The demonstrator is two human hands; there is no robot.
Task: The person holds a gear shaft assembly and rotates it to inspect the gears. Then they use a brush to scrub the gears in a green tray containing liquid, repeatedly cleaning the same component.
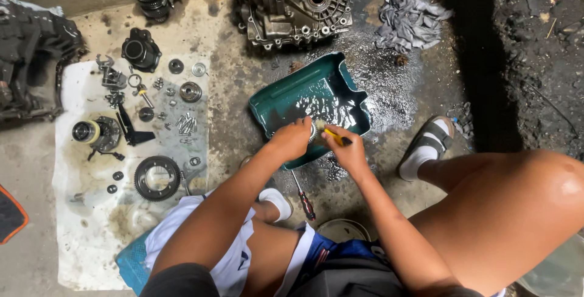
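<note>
Oily, stained concrete floor carries a dark green plastic tub [286, 99] of shiny liquid at centre. Over its near rim, the left hand [291, 140] closes around a small metal part [312, 134], likely hard, wet and slippery, best pinched by its edges; the right hand [348, 150] grips a yellow-handled brush [331, 132] against it. Left, steel gears [157, 178] lie on white cloth [79, 212].

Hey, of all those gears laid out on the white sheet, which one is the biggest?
The large toothed ring gear at the sheet's near edge, by the person's knee. It is a wide open ring, far broader than the small solid gears lying farther up.
</note>
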